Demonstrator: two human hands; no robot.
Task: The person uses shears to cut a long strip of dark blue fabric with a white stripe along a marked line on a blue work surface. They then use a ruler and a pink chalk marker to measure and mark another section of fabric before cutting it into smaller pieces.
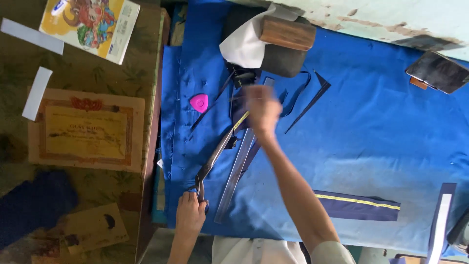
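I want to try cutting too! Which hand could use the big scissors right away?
Probably the left hand: its fingers already rest on the handles of the long dark metal scissors. The right hand is farther up the blue cloth.

Left hand [189,213] grips scissors [215,157] by the handles at near edge of blue cloth [371,132]; blades lie open, pointing away. Right hand [262,107], blurred, is closed over dark fabric beside a yellow tape [241,121]. Metal ruler [236,173] lies just right of scissors. Pink chalk [199,102] sits farther left. Navy strip [356,205] lies right of forearm.
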